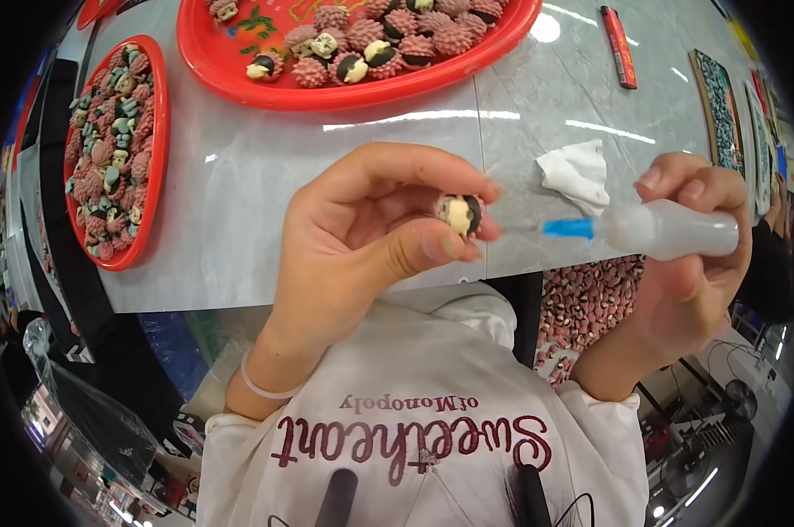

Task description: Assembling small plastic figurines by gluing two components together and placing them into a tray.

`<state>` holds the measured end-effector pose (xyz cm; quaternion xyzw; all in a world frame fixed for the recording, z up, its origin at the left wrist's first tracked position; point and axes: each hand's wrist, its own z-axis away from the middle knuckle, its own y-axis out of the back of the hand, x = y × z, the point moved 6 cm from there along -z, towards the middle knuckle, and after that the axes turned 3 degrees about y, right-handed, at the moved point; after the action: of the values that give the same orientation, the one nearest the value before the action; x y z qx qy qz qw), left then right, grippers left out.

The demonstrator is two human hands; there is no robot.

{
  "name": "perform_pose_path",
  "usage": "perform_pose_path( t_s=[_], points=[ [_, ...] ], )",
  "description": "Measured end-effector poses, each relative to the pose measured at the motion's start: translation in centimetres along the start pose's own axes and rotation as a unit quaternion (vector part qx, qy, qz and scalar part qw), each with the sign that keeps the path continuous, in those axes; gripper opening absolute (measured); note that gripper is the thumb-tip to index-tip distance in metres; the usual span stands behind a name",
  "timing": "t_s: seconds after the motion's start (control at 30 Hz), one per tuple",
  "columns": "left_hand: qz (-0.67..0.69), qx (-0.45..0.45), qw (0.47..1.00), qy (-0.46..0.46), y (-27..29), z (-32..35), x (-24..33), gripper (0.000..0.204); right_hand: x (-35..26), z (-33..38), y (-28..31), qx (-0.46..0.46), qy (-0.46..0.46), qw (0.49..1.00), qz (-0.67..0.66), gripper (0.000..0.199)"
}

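Between the thumb and fingers of my left hand [353, 233] is a small figurine [457, 215] with cream, black and pink parts. My right hand [700, 237] grips a translucent squeeze bottle [678, 230], tilted sideways. Its blue tip [569, 228] points at the figurine, and a thin needle seems to run from it, blurred near my left fingertips. Whether the needle touches the figurine I cannot tell. A crumpled white tissue [576, 174] lies on the table just beyond the bottle.
A large red tray [326, 98] of similar pink figurines stands at the far side of the grey table [265, 140]. Another red tray [155, 189] is at the left, full of figurines. A red tube-like stick [619, 48] lies far right. Many pink pieces [590, 307] sit below the table edge.
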<state>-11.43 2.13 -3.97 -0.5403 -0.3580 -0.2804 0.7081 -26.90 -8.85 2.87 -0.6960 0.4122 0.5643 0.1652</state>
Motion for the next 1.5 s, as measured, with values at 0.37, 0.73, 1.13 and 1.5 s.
perform_pose_path(
  t_s=[0.37, 0.73, 1.13, 1.5],
  points=[
    [0.003, 0.021, 1.0, -0.002, -0.3, 0.1, 0.0, 0.039, 0.1, 0.1, -0.3, 0.035, -0.031, 0.998, 0.032, 0.051],
    [-0.021, 0.024, 0.999, 0.014, -0.4, 0.2, -0.1, 0.04, -2.5, 1.4, 0.0, 0.03, 0.146, 0.983, 0.106, 0.049],
    [-0.022, 0.026, 0.999, 0.015, -0.1, 0.2, 0.0, 0.04, -4.4, 1.5, -2.0, -0.009, 0.205, 0.957, 0.204, 0.051],
    [0.007, 0.001, 1.0, -0.01, -0.6, 0.0, -0.1, 0.035, 1.4, -0.1, 0.9, 0.115, 0.025, 0.993, -0.031, 0.03]
  ],
)
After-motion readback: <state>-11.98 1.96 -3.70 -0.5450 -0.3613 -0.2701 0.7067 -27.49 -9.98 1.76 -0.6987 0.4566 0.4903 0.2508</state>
